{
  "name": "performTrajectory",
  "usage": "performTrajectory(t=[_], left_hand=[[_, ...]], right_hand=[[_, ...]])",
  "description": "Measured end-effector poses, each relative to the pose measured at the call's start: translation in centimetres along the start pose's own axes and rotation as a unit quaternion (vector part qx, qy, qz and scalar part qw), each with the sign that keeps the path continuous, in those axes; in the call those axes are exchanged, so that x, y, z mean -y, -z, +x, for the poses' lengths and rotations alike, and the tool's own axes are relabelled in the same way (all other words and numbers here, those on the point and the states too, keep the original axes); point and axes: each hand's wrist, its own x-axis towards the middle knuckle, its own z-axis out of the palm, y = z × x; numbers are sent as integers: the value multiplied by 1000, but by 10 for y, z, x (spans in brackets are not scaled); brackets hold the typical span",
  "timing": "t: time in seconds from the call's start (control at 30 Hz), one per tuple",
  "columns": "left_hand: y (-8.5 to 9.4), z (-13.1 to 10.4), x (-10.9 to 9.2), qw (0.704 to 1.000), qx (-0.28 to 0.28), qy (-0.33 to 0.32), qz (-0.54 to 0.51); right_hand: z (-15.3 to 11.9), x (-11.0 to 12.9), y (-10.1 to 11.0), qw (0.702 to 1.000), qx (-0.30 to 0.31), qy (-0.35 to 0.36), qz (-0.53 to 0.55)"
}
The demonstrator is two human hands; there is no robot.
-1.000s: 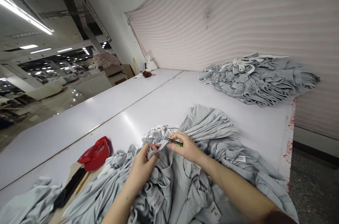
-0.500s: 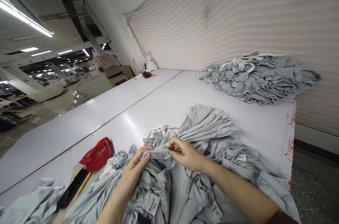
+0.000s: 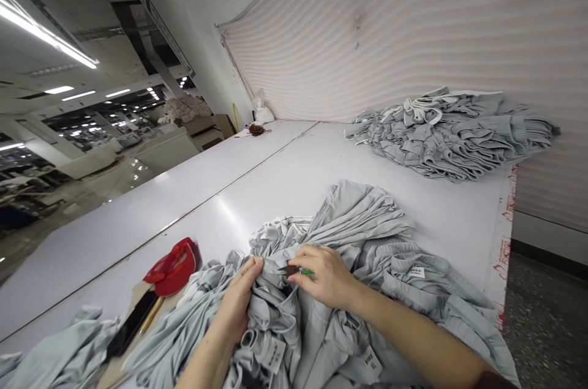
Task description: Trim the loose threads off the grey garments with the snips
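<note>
My left hand (image 3: 239, 296) is closed on a fold of a light grey garment (image 3: 275, 309), thumb against the bent fingers. In my right hand (image 3: 324, 275) are small thread snips (image 3: 294, 270) with dark blades and a bit of green at the handle. Their tips point left at the cloth, a short way from my left fingers. More grey garments are heaped around both hands, some with gathered waistbands. White size labels (image 3: 372, 361) show on several of them. Whether the blades touch a thread is too small to tell.
The white table (image 3: 294, 174) carries a red cap (image 3: 177, 268), a black flat object (image 3: 133, 321) and a yellowish stick (image 3: 150, 314) on my left. A second grey garment pile (image 3: 454, 138) lies at the back right, against a striped sheet (image 3: 395, 27).
My left hand has closed more tightly on the cloth and turned. The right hand has rotated, bringing the snips' dark blades and green part into clearer view. The labelled garments below shifted slightly.
</note>
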Motion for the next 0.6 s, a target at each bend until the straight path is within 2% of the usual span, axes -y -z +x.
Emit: performTrajectory(t=[0.3,0.43,0.6], left_hand=[[-3,-5,-4,994,101,21,-29],[-2,-4,-2,996,88,18,-28],[-1,-2,0,999,33,14,-37]], right_hand=[[-3,1,-3,1000,-12,3,-20],[-3,5,-4,998,-12,23,-58],[-1,6,-5,1000,-8,-6,-26]])
